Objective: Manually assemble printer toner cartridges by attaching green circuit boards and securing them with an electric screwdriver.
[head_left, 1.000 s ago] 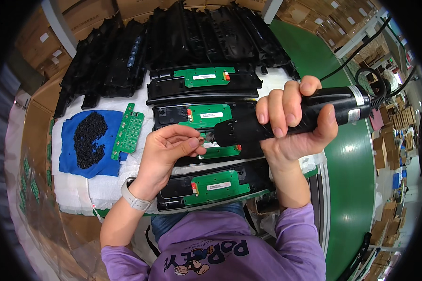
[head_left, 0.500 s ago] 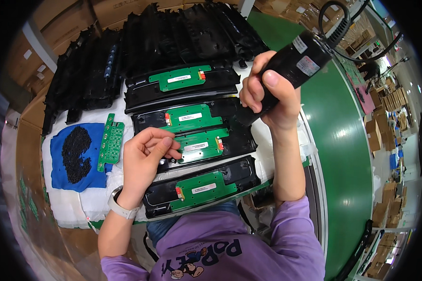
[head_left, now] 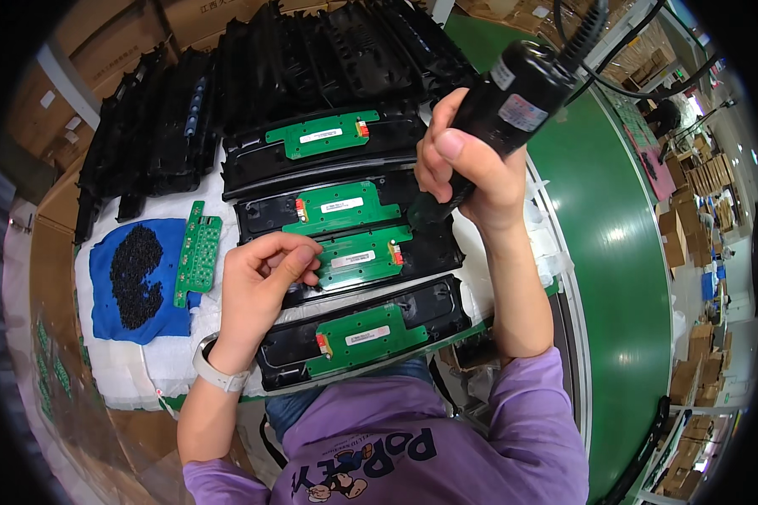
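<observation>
A black corded electric screwdriver point(head_left: 514, 105) is wrapped in the fingers of my right hand point(head_left: 478, 168). It tilts so that its lower end hangs over the right part of a black plastic panel point(head_left: 434, 254). My left hand point(head_left: 269, 273) is closed, thumb against fingers, at the left end of the green circuit board point(head_left: 362, 257) on that panel; anything in the pinch is hidden. Just beyond lies another panel with a green board point(head_left: 337, 209). A nearer panel carries a board point(head_left: 370, 337) with a red-and-white connector.
On the left, a blue cloth point(head_left: 101, 286) holds a heap of small black screws point(head_left: 136, 273), with a loose green board point(head_left: 198, 252) beside it. Black panels point(head_left: 328, 63) are stacked at the back, behind one bearing a board point(head_left: 316, 136). A green surface point(head_left: 615, 278) runs along the right.
My right hand has brought the screwdriver left and slightly toward the panel, its lower end nearing the board's right end. My left hand has barely shifted.
</observation>
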Tool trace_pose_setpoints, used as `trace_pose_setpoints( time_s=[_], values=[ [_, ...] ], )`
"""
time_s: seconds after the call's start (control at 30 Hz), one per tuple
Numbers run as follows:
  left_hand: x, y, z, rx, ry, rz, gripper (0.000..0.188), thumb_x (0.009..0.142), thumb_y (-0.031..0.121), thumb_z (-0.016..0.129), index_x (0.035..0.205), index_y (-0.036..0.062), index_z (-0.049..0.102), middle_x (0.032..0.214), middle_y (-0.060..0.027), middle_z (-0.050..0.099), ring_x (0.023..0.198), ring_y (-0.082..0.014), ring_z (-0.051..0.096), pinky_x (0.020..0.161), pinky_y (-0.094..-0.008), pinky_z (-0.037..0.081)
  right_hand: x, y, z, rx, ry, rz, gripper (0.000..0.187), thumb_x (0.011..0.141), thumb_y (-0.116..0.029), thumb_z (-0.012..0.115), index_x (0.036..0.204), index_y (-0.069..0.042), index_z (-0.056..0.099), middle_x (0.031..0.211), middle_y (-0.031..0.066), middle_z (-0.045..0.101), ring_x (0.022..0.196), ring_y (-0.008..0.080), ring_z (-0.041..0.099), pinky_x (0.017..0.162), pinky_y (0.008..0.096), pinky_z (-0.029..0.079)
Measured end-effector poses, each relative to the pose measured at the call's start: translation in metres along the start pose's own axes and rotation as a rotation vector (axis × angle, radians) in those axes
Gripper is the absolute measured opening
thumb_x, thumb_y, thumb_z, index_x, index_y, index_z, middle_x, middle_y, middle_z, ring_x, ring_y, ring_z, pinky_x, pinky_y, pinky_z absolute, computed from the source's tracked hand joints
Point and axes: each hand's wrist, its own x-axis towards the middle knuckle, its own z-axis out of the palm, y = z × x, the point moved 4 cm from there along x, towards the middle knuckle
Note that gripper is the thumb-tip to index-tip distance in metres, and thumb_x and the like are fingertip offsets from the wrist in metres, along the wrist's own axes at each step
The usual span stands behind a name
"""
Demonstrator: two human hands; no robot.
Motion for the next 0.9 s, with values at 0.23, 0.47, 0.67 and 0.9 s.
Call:
trace_pose_setpoints(
  time_s=[0.23,0.47,0.67,0.9],
  values=[
    [0.001,-0.003,-0.003,-0.018,-0.022,0.010,0.012,0.084,0.004,0.060,0.095,-0.0032,0.060,0.081,-0.0038,0.062,0.072,-0.0077,0.058,0.067,-0.0192,0.048,0.001,0.001,0.004,0.003,0.012,0.011,0.023,0.074,-0.017,0.060,0.079,0.000,0.046,0.051,0.0047,0.043,0.037,0.0124,0.041,0.039,0.0251,0.035],
    [-0.001,0.001,0.001,-0.058,-0.006,0.009,0.015,0.084,0.001,0.058,0.098,-0.0043,0.059,0.084,-0.0078,0.064,0.077,-0.0112,0.062,0.071,-0.0214,0.049,-0.011,-0.010,0.013,-0.091,0.013,-0.048,0.027,0.075,-0.019,0.060,0.085,0.001,0.046,0.053,0.0040,0.044,0.038,0.0125,0.042,0.040,0.0256,0.035],
    [-0.006,0.010,0.011,-0.043,-0.096,0.051,0.014,0.084,-0.001,0.058,0.096,-0.0056,0.062,0.086,-0.0111,0.065,0.079,-0.0137,0.064,0.072,-0.0227,0.051,-0.013,-0.017,0.014,0.663,-0.195,-0.333,0.033,0.087,-0.032,0.049,0.100,-0.002,0.046,0.062,0.0046,0.048,0.043,0.0133,0.045,0.050,0.0319,0.044],
    [-0.007,0.010,0.014,-0.082,-0.140,0.026,0.013,0.080,-0.006,0.060,0.093,-0.0059,0.064,0.086,-0.0126,0.066,0.079,-0.0168,0.065,0.072,-0.0253,0.052,-0.018,-0.012,0.020,0.717,-0.130,-0.299,0.036,0.086,-0.037,0.048,0.100,-0.004,0.046,0.060,0.0038,0.048,0.041,0.0135,0.044,0.049,0.0327,0.044]
  ],
)
